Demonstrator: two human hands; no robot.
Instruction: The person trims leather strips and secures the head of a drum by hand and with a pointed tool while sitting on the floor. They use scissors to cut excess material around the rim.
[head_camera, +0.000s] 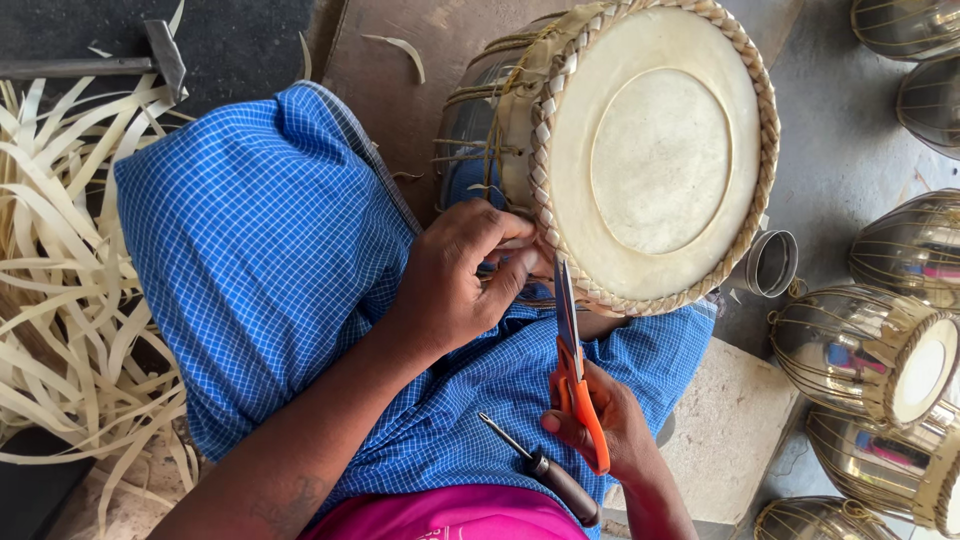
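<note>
Floor: grey concrete floor (840, 150) is seen at the right; a brown board (400, 100) lies under the drum toward the top edge.
Lap: a blue checked cloth (270, 250) is spread over the person's legs, which serve as the work surface.
Drum: a drum (650, 150) with a pale skin head and braided rim is propped on its side at the upper right edge of the lap, head turned up to the camera.
Left hand: the left hand (455, 285) is closed narrowly, its fingers pinching lacing at the drum's lower left rim.
Right hand: the right hand (610, 425) is closed around orange-handled scissors (572, 370), blades pointed up and touching the drum's lower rim, just beside the left hand.
Awl: a dark-handled awl (545, 470) rests on the cloth at the lap's lower edge, beside the right hand.
Strips: pale cut strips (60, 300) are heaped at the left edge.
Hammer: 1 hammer (150, 55) lies in the top left corner.
Metal shells: at least 6 shiny laced drum shells (860, 345) are ranged along the right edge.
Ring: a small metal ring (770, 262) lies just beside the drum.
</note>
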